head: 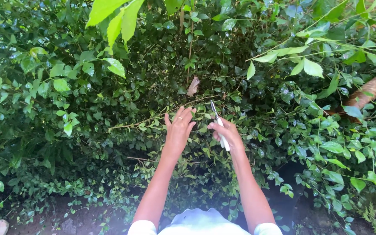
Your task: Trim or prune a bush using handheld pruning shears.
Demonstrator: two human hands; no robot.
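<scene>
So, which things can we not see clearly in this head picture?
- Tool in the right hand: fingers cover its handle, so its kind is unclear.
- Thin stem by the left hand: grip or mere touch, too small to tell.
- Bush base: hidden by leaves.

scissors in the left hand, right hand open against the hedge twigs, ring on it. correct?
Sides are swapped. In the head view the right hand holds the scissors, blades up. The left hand is the open one against the hedge twigs, and it wears the ring.
</scene>
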